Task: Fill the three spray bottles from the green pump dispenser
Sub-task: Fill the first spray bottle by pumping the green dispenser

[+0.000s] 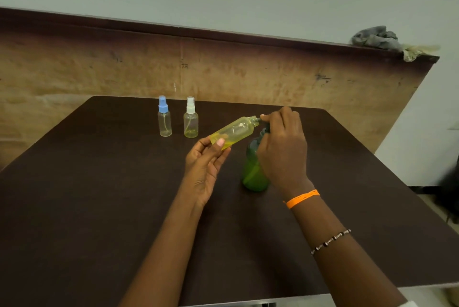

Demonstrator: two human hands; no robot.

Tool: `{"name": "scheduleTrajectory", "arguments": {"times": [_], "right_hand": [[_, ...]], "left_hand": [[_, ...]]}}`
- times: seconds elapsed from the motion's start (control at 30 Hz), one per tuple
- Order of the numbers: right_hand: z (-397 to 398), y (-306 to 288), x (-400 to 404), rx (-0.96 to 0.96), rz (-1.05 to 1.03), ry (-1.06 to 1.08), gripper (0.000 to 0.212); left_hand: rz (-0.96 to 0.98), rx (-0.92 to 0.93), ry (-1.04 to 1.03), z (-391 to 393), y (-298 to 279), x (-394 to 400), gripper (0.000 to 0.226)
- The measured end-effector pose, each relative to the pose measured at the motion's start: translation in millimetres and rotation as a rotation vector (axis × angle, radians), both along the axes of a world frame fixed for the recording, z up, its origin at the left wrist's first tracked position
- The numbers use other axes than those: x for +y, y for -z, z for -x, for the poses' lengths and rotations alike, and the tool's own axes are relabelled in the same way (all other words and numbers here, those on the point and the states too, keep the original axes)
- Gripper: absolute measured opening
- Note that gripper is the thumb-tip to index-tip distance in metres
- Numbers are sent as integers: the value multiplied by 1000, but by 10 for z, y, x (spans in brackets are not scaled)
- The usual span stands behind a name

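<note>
My left hand (205,165) holds an uncapped yellow-tinted spray bottle (234,132) by its base, tilted so its open neck points right against the nozzle of the green pump dispenser (254,170). My right hand (282,147) sits over the dispenser's pump head, fingers curled round it and hiding most of it. The dispenser stands upright on the dark table. Behind, two capped spray bottles stand upright: one with a blue cap (164,117) and one with a white cap (190,119). Both look nearly empty, with a little yellowish liquid at the bottom.
The dark brown table (99,207) ends at a front edge near the bottom of the view. A worn wooden board (248,70) rises behind it. A grey rag (377,38) lies on the board's top right corner.
</note>
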State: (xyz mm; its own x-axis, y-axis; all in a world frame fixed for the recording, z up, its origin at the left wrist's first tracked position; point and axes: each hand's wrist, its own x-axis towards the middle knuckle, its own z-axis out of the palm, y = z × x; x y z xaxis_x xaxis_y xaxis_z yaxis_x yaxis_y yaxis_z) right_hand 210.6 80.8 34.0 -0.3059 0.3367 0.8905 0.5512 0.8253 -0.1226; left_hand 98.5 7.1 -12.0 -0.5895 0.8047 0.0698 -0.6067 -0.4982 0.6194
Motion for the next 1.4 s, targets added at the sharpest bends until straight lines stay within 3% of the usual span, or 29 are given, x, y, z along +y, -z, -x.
{"name": "scheduleTrajectory", "arguments": {"times": [0.1,0.27,0.53,0.73,1.0,1.17,1.4], "right_hand": [[7,-25,-22,3,19,4,33],[54,112,12,44,-42,59,21],[37,9,135,94,-28,-83,25],[80,171,149,159,-55,-38,23],[36,-19,118,72,-55,-64,22],[103,188,184,139,-62,1,18],[35,26,138,55,-66,-53,23]], "left_hand": [[3,6,-2,-7,-2,5,22],[19,27,-4,-19,8,35,25],[3,23,4,-40,0,25,27],[8,10,2,-36,13,39,26],[-8,7,8,-32,8,30,19],[7,24,-9,-19,20,48,27],[-6,20,-4,-31,-4,38,26]]}}
